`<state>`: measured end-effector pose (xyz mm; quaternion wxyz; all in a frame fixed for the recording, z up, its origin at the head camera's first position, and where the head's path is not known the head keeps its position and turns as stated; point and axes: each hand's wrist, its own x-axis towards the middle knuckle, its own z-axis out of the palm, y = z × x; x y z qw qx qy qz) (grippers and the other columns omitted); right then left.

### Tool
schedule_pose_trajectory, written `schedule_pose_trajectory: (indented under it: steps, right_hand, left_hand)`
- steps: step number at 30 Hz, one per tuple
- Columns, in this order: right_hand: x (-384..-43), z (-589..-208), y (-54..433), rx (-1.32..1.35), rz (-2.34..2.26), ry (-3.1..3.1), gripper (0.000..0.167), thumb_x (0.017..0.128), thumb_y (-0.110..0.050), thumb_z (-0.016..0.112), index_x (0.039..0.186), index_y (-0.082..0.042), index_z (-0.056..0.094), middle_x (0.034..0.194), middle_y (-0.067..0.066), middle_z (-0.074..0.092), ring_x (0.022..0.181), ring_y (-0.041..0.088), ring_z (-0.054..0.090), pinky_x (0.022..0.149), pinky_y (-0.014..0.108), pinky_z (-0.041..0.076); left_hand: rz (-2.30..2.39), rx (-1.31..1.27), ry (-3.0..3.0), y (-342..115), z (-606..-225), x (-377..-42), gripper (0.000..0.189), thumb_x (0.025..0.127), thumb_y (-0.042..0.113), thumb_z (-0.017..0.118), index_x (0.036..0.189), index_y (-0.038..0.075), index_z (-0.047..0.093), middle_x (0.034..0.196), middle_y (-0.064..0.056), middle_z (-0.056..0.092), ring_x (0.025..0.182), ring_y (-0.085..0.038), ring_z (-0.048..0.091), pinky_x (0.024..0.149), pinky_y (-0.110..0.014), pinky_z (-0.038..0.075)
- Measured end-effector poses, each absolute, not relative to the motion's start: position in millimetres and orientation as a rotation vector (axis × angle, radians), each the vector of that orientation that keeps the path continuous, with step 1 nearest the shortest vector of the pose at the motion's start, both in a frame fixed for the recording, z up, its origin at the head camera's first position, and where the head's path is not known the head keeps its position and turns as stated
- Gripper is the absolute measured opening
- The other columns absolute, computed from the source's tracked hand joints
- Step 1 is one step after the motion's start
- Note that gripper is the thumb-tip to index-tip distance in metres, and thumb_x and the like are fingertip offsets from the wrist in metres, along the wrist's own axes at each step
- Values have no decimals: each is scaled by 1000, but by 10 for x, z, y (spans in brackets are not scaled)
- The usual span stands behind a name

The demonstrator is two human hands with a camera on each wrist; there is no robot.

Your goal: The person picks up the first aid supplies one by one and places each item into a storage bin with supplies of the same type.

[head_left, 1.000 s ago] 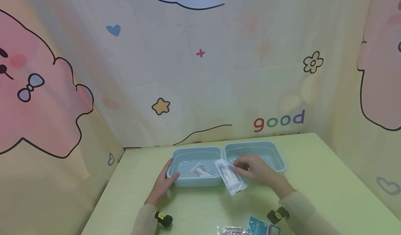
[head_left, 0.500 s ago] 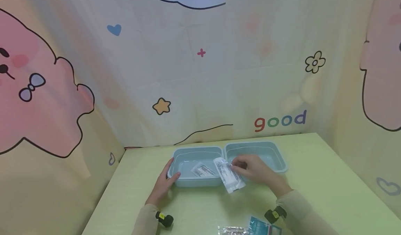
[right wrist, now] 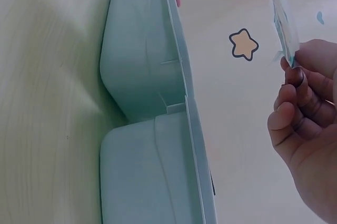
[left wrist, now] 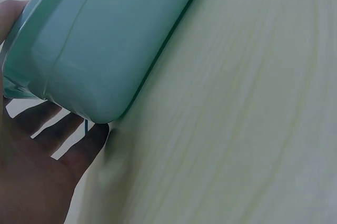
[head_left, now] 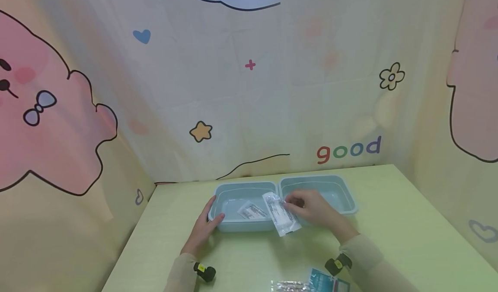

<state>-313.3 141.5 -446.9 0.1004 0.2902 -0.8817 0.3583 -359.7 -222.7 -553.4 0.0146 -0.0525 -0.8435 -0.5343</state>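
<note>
My left hand [head_left: 203, 229] holds the left light-blue plastic bin [head_left: 246, 227] at its left end, thumb on the rim and fingers along the outside wall. In the left wrist view the fingers [left wrist: 84, 147] lie against the bin's end wall. A small white printed packet [head_left: 252, 211] lies inside this bin. My right hand [head_left: 313, 207] pinches a longer sealed white packet [head_left: 281, 214] by its side edge, between thumb and fingertips. That packet is tilted above the rims where the two bins meet. Seen from the right wrist, the packet [right wrist: 284, 23] is edge-on, above rim height.
A second light-blue bin [head_left: 342, 186] stands right beside the first. At the table's near edge lie a teal packet [head_left: 324, 280] and a clear shiny packet [head_left: 289, 286]. A printed curtain [head_left: 249, 110] hangs behind the pale green table [head_left: 412, 231].
My right hand has moved slightly left and up with the packet, which now overlaps more of the left bin. My left hand has stayed in place on the bin.
</note>
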Motion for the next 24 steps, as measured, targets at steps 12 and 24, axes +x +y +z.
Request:
schedule_pose_trajectory:
  steps: [12, 24]
  right_hand:
    - [-3184, -4461, 1331, 888, 1105, -2545, 5, 90, -20, 70, 90, -15, 71, 76, -11, 63, 69, 5, 52, 63, 19, 49]
    - [-3238, -4469, 1254, 837, 1115, -2546, 6, 90, -21, 70, 92, -15, 72, 75, -11, 62, 68, 6, 52, 62, 20, 48]
  left_hand:
    - [-1678, -168, -2609, -2229, -5534, -3596, 72, 92, 44, 64, 152, 39, 26, 161, -8, 26, 147, -39, 24, 114, -66, 19]
    - [-1652, -173, -2616, -2228, -5541, -3611, 72, 92, 43, 64, 153, 36, 26, 161, -11, 25, 146, -40, 24, 113, -66, 20]
